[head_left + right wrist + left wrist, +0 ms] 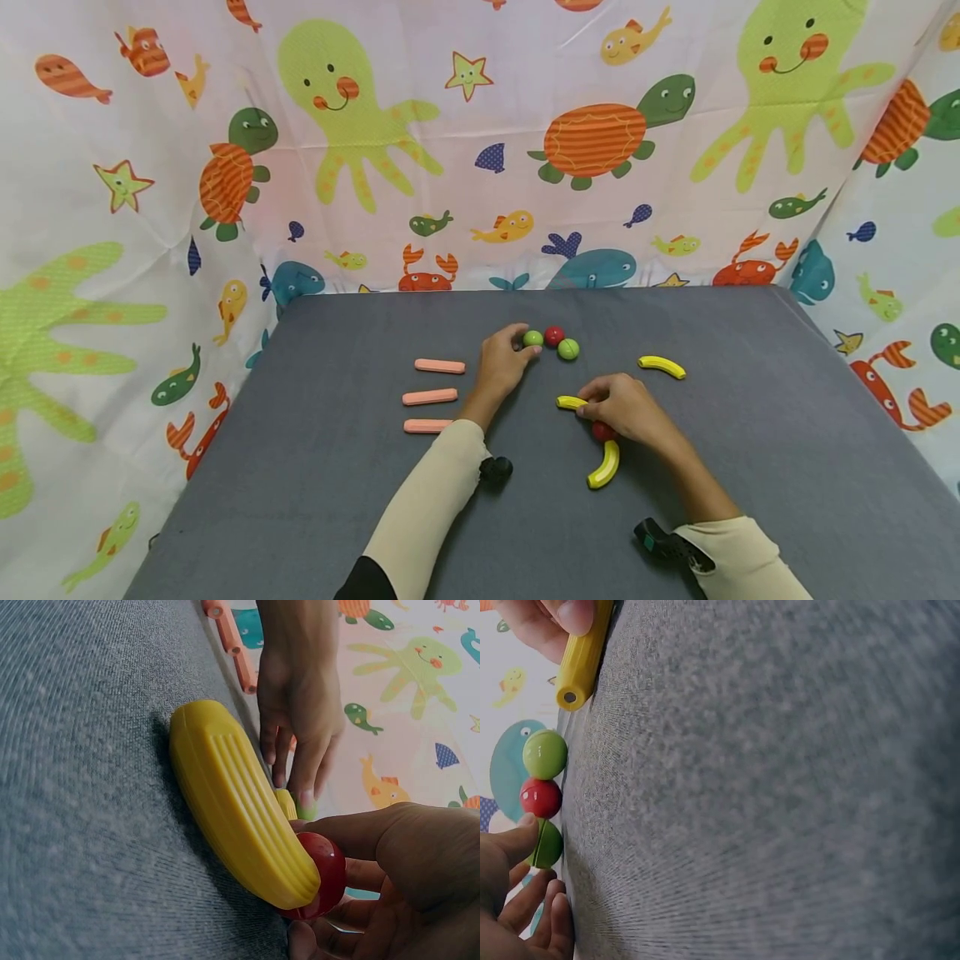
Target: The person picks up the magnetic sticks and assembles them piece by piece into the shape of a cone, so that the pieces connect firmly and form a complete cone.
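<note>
My left hand (501, 364) pinches a green ball (533, 337) between thumb and fingers at the end of a small row. Touching along that row are a red ball (554, 336) and a second green ball (568, 349). My right hand (621, 407) grips a short curved yellow bar (572, 402), mostly covered by the fingers. In the left wrist view this bar (581, 664) shows a grey disc in its end. Just below the right hand, a red ball (603, 431) meets the tip of another curved yellow bar (604, 467), seen large in the right wrist view.
Three straight pink bars (430, 397) lie left of my left forearm, the nearest partly behind the sleeve. A third curved yellow bar (662, 367) lies at the right. A sea-animal curtain (480, 167) hangs behind the grey table (300, 500).
</note>
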Demonstrator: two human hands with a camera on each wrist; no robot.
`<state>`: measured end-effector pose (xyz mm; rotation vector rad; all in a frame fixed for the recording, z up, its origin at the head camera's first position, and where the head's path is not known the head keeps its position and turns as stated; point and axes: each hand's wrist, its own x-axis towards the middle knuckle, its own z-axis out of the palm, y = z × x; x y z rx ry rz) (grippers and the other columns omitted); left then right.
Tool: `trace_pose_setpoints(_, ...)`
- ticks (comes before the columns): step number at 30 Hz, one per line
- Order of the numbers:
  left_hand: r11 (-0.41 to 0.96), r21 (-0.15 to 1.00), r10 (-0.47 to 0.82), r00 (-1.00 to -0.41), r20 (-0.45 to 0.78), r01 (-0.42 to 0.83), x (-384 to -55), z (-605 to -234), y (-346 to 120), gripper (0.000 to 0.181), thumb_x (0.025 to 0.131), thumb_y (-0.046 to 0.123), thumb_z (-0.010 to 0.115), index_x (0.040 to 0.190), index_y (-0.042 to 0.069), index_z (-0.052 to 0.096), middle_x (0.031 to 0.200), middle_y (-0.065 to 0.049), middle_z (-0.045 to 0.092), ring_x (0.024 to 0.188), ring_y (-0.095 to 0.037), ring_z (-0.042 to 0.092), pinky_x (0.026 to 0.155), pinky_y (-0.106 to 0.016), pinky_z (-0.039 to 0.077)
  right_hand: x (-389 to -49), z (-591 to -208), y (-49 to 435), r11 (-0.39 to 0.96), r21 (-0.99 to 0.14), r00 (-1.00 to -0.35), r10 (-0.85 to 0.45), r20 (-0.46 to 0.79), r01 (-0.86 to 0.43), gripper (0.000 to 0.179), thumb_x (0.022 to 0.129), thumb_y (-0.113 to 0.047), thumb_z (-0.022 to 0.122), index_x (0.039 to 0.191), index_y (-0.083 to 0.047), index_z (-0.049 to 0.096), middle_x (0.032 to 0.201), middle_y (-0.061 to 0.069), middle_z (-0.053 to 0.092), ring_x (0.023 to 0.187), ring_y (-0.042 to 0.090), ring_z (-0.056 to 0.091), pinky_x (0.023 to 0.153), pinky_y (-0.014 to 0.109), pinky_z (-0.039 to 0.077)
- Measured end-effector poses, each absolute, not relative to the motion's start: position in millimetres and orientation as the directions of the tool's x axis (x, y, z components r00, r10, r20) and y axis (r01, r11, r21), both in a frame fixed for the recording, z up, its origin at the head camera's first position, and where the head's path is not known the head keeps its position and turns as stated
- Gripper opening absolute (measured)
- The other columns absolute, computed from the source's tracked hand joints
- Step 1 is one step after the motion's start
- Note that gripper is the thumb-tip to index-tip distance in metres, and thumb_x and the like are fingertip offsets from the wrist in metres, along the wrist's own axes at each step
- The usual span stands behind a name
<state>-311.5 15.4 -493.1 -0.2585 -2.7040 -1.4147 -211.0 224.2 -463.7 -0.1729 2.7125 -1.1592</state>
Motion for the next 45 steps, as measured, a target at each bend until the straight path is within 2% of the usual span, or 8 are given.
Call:
trace_pose_setpoints(11,0.610,0.782,0.080,-0.992,0.097,0.126,-308.7,-487.5,21.0,0.047,0.096,0.025,0.081,0.142,0.018,0.070,0.135,-0.001,0.073,0.115,-0.021,0.068,0.098,-0.043,0.055,-212.1,-464.2,224.5,0.688,-0.724,-0.976,-0.188,-0.113,-0.048,0.016,0.094,-0.012,0.079,0.107,-0.004,0.081,0.088,0.002,0.073,0.077,0.015,0.062,0.068,0.032,0.051)
trace_pose_setpoints(22,0.589,0.788,0.134,-0.984,0.122,0.178,-309.8,-488.9,16.8,0.045,0.097,0.020,0.080,0.141,0.014,0.070,0.127,-0.005,0.074,0.102,-0.019,0.067,0.092,-0.036,0.055,-211.0,-463.9,223.4,0.690,-0.723,-0.977,-0.173,-0.126,-0.028,0.018,0.094,-0.014,0.079,0.109,-0.004,0.080,0.088,0.003,0.070,0.074,0.017,0.059,0.063,0.032,0.049)
trace_pose_setpoints(27,0.579,0.787,0.153,-0.976,0.152,0.213,-306.3,-487.7,11.0,0.044,0.097,0.016,0.079,0.140,0.010,0.070,0.120,-0.009,0.072,0.096,-0.019,0.062,0.089,-0.036,0.054,-211.7,-465.1,222.8,0.694,-0.719,-0.976,-0.177,-0.126,-0.034,0.019,0.094,-0.014,0.079,0.110,-0.003,0.080,0.089,0.003,0.071,0.077,0.017,0.060,0.066,0.032,0.050)
trace_pose_setpoints(37,0.553,0.804,0.173,-0.974,0.147,0.219,-299.4,-484.3,4.0,0.039,0.097,0.019,0.080,0.135,0.011,0.073,0.121,-0.009,0.070,0.102,-0.021,0.067,0.092,-0.038,0.056,-212.4,-464.1,223.1,0.722,-0.690,-0.976,-0.181,-0.119,-0.050,0.020,0.095,-0.014,0.077,0.111,-0.002,0.080,0.094,0.004,0.075,0.083,0.016,0.064,0.073,0.031,0.053)
trace_pose_setpoints(45,0.512,0.834,0.195,-0.974,0.118,0.204,-284.4,-479.6,1.8,0.041,0.096,0.021,0.082,0.134,0.012,0.070,0.126,-0.006,0.072,0.108,-0.021,0.072,0.096,-0.040,0.058,-211.3,-462.4,222.5,0.710,-0.704,-0.976,-0.168,-0.137,-0.023,0.020,0.097,-0.016,0.076,0.111,-0.003,0.078,0.094,0.005,0.071,0.082,0.018,0.061,0.070,0.032,0.052)
